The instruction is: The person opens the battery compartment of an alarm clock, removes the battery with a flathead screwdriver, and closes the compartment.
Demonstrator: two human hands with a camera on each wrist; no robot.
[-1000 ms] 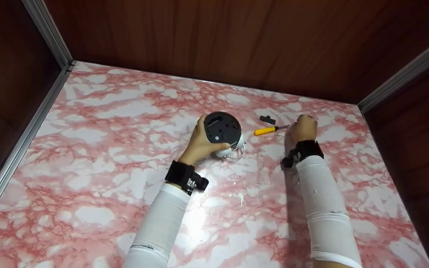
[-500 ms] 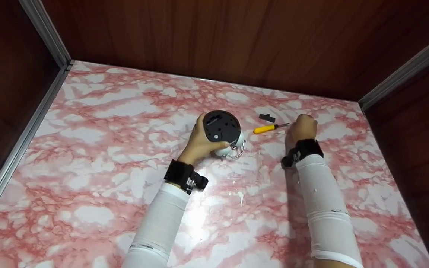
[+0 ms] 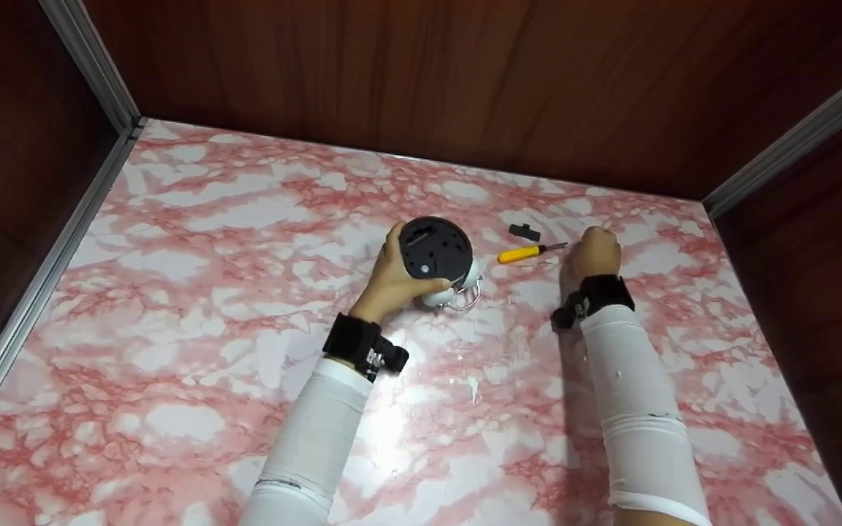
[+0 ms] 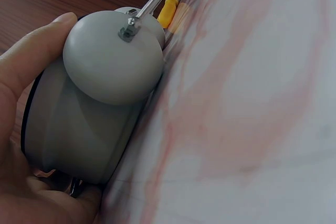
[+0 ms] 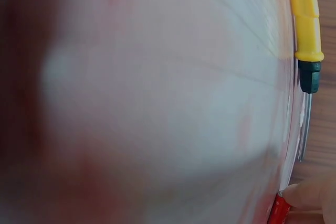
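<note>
A twin-bell alarm clock point(image 3: 441, 241) lies face down, its black back upward with an uncovered battery slot. My left hand point(image 3: 394, 276) grips the clock's round body, thumb near the bells and fingers around the far side. Its pale bell point(image 4: 113, 56) and wire handle show large in the left wrist view. To the right, my right hand point(image 3: 596, 252) is low on the table with curled fingers, just beyond the screwdriver's tip. In the right wrist view its fingertips pinch a red battery point(image 5: 279, 211), mostly cut off by the frame edge.
Between the hands lies a yellow-handled screwdriver point(image 3: 520, 253), tip toward the right hand. Behind it is a small black battery cover point(image 3: 525, 231). Dark wood panels point(image 3: 421, 80) enclose the marbled pink-and-white tabletop point(image 3: 194, 329) at the back and both sides.
My right hand's fingers have shifted very slightly at the same spot. The clock, the left hand's grip, the screwdriver and the cover stay as they were.
</note>
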